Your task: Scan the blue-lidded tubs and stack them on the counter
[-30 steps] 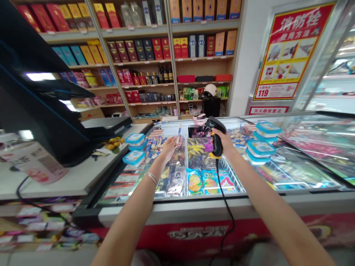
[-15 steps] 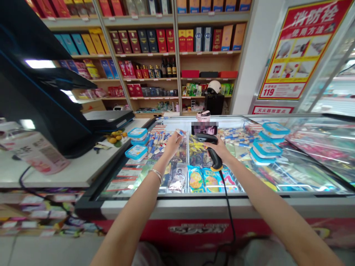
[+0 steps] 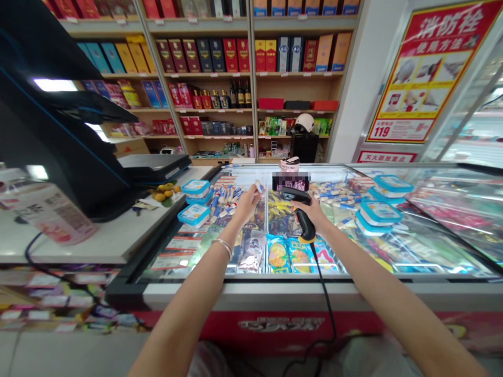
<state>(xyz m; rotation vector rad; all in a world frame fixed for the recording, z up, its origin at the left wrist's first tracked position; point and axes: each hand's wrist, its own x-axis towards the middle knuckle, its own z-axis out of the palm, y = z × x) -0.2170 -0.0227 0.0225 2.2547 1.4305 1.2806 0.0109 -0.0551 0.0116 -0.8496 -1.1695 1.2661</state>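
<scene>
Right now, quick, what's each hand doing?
Left hand: closed, pinching a small white and blue packet at its fingertips.
Right hand: closed around the black barcode scanner, over the freezer.

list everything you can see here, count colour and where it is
barcode scanner: 1, black with a yellow base and black cord, in the right hand
small packet: 1, white and blue, pinched in the left fingers
freezer: 1, glass lid, red front, straight ahead
round tubs: about six, blue rims and white lids, on the glass at both sides
pink cup: 1, far edge of the freezer
counter: 1, white, left
fruit: several, yellow, on the counter
fire poster: 1, red and yellow, right wall
boxed goods: many, red, blue, yellow, back shelves
left hand: bracelet on the wrist
right hand: gripping the scanner
</scene>
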